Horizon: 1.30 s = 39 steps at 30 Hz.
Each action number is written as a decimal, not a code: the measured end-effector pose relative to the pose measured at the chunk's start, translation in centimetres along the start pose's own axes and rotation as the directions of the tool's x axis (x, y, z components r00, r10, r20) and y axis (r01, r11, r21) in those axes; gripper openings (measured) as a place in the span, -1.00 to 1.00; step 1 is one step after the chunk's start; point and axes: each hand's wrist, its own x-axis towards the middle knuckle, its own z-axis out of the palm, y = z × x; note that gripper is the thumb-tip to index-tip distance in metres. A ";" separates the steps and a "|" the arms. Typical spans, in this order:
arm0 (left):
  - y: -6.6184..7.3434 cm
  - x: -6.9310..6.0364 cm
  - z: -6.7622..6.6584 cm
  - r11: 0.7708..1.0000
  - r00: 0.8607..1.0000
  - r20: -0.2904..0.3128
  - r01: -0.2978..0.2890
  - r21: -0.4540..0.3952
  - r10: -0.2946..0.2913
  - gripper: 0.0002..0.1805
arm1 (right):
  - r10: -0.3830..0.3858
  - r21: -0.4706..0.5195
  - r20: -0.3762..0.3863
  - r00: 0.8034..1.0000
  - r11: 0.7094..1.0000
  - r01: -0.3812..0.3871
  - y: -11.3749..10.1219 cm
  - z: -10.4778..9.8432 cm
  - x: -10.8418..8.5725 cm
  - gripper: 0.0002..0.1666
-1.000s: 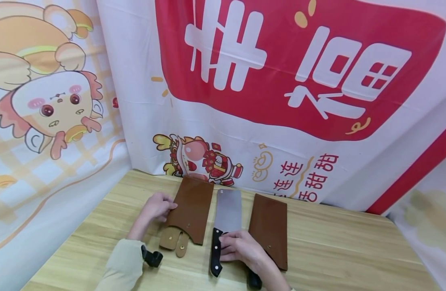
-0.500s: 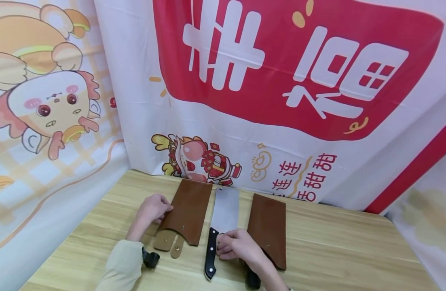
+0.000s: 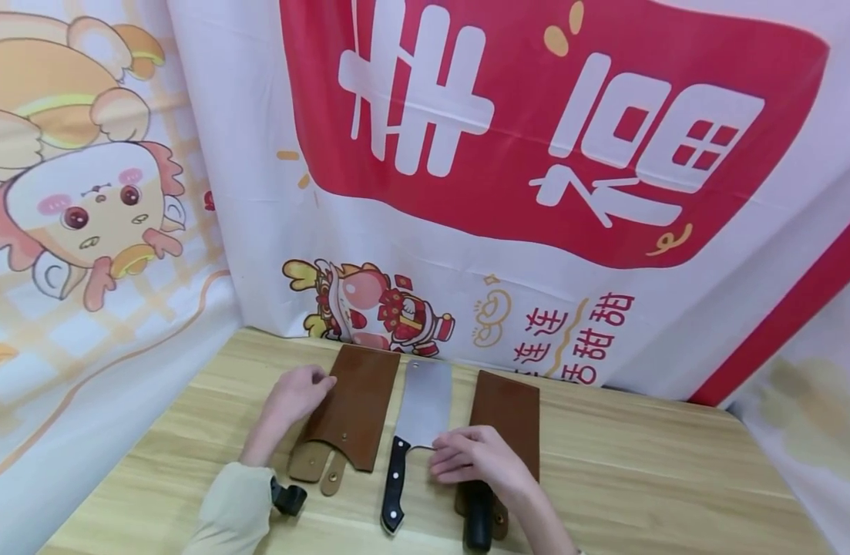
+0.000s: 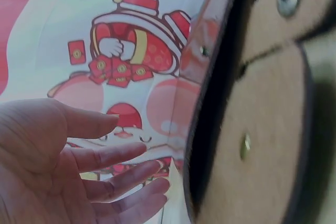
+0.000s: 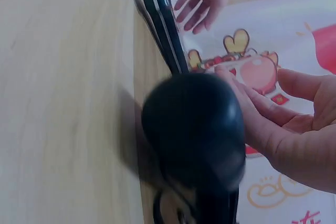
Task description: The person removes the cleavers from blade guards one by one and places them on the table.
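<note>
Both loosely spread, the left hand (image 3: 297, 397) is beside a flat brown leather sheath (image 3: 355, 408), the right hand (image 3: 478, 461) beside a black-handled steel cleaver (image 3: 415, 428); laying-out seems in hand; next likely needs a grip

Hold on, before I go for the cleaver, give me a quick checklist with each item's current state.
1. Cleaver lying on the table, blade bare: ok.
2. Left sheath's strap unfastened: ok, it hangs free.
3. Left hand gripping the left sheath: not ok, fingers are relaxed and hold nothing.
4. Right hand on the cleaver's handle: not ok, it is off to the side, holding nothing.
5. Black handle by the right sheath fully seated: cannot tell, the right hand hides where they meet.
</note>
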 end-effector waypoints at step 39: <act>8.8 0.3 6.7 0.971 0.991 0.025 -0.124 -0.205 0.132 -0.72 | -0.005 -0.017 -0.066 0.998 1.000 0.004 0.2 -6.6 -4.1 -0.46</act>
